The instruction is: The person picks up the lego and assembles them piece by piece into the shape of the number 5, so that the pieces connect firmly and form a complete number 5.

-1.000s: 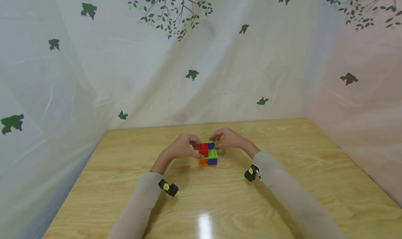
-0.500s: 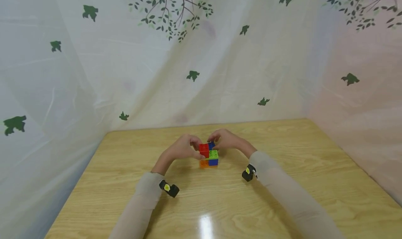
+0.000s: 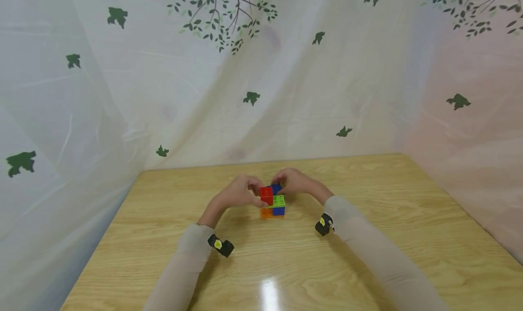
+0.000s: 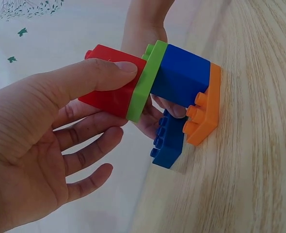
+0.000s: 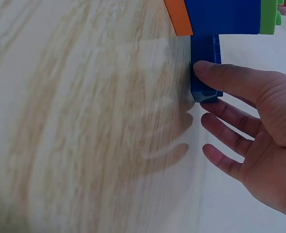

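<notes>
A small stack of toy building bricks stands on the table, with an orange plate [image 4: 212,107] at its base. On that sit a blue brick [image 4: 182,73], a thin lime green plate [image 4: 145,87] and a red brick [image 4: 109,103] at the top. My left hand [image 3: 241,191] pinches the red brick, thumb on its near face. Just behind the stack, my right hand [image 3: 295,180] holds a dark blue studded brick [image 5: 204,51] between thumb and fingers, low by the tabletop. Its other fingers are spread apart from the brick.
The wooden table [image 3: 408,211] extends around the stack. A pale hanging sheet [image 3: 196,88] printed with leaves and birds closes off the back and sides. Black wrist cameras [image 3: 220,245] are strapped on both sleeves.
My right hand has moved in slightly left and taken hold of the dark blue brick, which now sits turned at an angle behind the stack. My left hand keeps its grip on the red brick.
</notes>
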